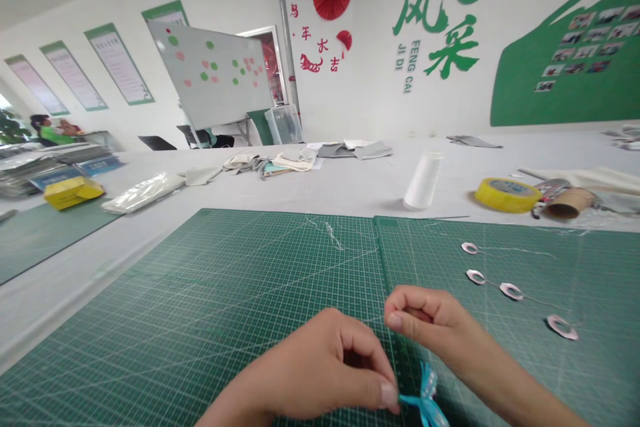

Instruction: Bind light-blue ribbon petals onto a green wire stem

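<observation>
My left hand (330,367) is low in the middle, its thumb and forefinger pinched on one end of a bright blue ribbon bow (427,400). The lower part of the bow is cut off by the picture's bottom edge. To the right and a little higher, my right hand (425,317) is closed in a pinch above the bow; whatever its fingertips hold, perhaps a fine thread, is too small to make out. Both hands are over a green cutting mat (225,293). Right of them lie several pale rings with threads, among them a near ring (563,327).
Behind the mats stand a white thread cone (424,180), a yellow tape roll (507,195) and a cardboard tube (570,203). Fabric pieces (295,159) lie along the far table. At left are a yellow box (73,193) and a plastic-wrapped pack (145,192). A person (50,131) sits far left.
</observation>
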Demonstrator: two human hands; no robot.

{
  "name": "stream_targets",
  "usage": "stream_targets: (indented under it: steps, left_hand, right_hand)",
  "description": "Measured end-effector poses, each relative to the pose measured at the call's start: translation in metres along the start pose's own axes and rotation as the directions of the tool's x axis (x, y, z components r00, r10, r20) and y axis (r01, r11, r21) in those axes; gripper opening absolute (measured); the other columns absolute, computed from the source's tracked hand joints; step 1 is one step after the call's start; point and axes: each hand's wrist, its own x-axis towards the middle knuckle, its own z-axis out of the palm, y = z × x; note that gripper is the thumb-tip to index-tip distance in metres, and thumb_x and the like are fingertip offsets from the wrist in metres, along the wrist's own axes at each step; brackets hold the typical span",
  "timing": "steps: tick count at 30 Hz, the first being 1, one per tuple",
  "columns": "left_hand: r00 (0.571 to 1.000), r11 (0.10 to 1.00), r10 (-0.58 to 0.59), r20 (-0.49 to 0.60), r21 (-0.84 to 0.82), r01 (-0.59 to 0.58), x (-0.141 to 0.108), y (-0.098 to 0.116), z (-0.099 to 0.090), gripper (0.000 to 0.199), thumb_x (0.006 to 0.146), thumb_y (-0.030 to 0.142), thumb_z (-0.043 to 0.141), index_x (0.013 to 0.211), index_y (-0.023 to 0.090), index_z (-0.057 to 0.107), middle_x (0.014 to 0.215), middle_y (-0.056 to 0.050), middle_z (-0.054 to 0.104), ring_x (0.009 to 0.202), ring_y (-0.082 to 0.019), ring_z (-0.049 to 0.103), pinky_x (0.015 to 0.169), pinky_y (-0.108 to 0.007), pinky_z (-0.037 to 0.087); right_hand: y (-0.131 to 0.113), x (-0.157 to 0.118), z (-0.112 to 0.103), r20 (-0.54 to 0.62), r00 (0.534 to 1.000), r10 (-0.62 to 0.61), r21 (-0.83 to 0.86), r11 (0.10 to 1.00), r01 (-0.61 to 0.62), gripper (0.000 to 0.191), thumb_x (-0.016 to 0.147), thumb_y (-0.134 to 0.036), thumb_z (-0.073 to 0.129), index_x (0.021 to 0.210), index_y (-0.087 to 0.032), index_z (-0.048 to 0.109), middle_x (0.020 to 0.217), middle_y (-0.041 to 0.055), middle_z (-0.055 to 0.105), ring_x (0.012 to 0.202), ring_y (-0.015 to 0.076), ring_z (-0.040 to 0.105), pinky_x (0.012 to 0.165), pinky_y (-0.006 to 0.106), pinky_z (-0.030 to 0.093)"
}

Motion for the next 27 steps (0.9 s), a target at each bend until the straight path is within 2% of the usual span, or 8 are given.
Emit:
stream_targets:
  steps: [4, 9, 14, 17, 22, 27]
  left_hand:
    - [0.988, 0.939, 0.061, -0.145, 0.344, -0.007, -0.001, 0.003, 0.006, 0.016, 0.076, 0.013, 0.06, 0.065, 0.018, 0.071, 0.063, 0.003, 0.056, 0.064, -0.012, 0.052, 0.061, -0.023, 0.036]
    - [0.964, 0.894, 0.094, -0.247, 0.448, 0.028, 0.001, 0.004, 0.008, 0.018, 0.078, 0.011, 0.057, 0.065, 0.018, 0.068, 0.065, 0.003, 0.058, 0.065, -0.012, 0.054, 0.061, -0.023, 0.035]
    - [0.906, 0.896, 0.148, -0.398, 0.441, 0.047, 0.004, 0.0, 0.005, 0.02, 0.082, 0.015, 0.056, 0.064, 0.018, 0.065, 0.066, 0.002, 0.058, 0.066, -0.013, 0.053, 0.062, -0.024, 0.036]
    - [0.858, 0.908, 0.165, -0.487, 0.416, 0.061, 0.006, -0.003, 0.002, 0.019, 0.084, 0.019, 0.056, 0.068, 0.018, 0.065, 0.067, 0.001, 0.059, 0.066, -0.013, 0.052, 0.062, -0.025, 0.036]
    - [0.805, 0.945, 0.156, -0.573, 0.323, 0.047, 0.008, -0.002, -0.004, 0.021, 0.086, 0.025, 0.055, 0.068, 0.018, 0.062, 0.066, 0.001, 0.055, 0.064, -0.014, 0.047, 0.06, -0.026, 0.036]
    - [0.792, 0.982, 0.116, -0.6, 0.191, 0.002, 0.008, 0.0, -0.009, 0.021, 0.086, 0.026, 0.055, 0.068, 0.017, 0.06, 0.064, 0.002, 0.05, 0.062, -0.013, 0.042, 0.059, -0.025, 0.033]
  right_hand:
    - [-0.015, -0.006, -0.001, -0.01, 1.0, -0.012, -0.083, 0.996, 0.011, 0.027, 0.088, -0.04, 0.056, 0.07, -0.02, 0.056, 0.063, -0.004, 0.044, 0.06, 0.0131, 0.039, 0.055, 0.025, 0.032]
    - [-0.033, -0.021, 0.005, -0.091, 0.99, -0.106, -0.289, 0.954, 0.076, 0.028, 0.09, -0.037, 0.051, 0.067, -0.022, 0.056, 0.062, -0.0028, 0.047, 0.058, 0.0146, 0.045, 0.053, 0.025, 0.037]
    - [-0.037, -0.033, 0.011, -0.078, 0.951, -0.299, -0.487, 0.844, 0.225, 0.026, 0.094, -0.03, 0.05, 0.07, -0.025, 0.059, 0.061, -0.0031, 0.055, 0.055, 0.0134, 0.053, 0.052, 0.025, 0.04]
    - [-0.032, -0.034, 0.015, -0.059, 0.931, -0.361, -0.552, 0.789, 0.271, 0.023, 0.095, -0.029, 0.051, 0.073, -0.026, 0.06, 0.062, -0.0028, 0.058, 0.055, 0.0135, 0.057, 0.052, 0.024, 0.042]
    - [-0.025, -0.032, 0.023, -0.074, 0.936, -0.345, -0.594, 0.769, 0.236, 0.023, 0.096, -0.029, 0.048, 0.076, -0.026, 0.06, 0.064, -0.002, 0.061, 0.057, 0.0146, 0.059, 0.052, 0.025, 0.043]
    - [-0.023, -0.03, 0.03, -0.137, 0.942, -0.308, -0.554, 0.812, 0.185, 0.023, 0.094, -0.03, 0.048, 0.075, -0.026, 0.061, 0.062, -0.0024, 0.061, 0.054, 0.0143, 0.056, 0.051, 0.025, 0.042]
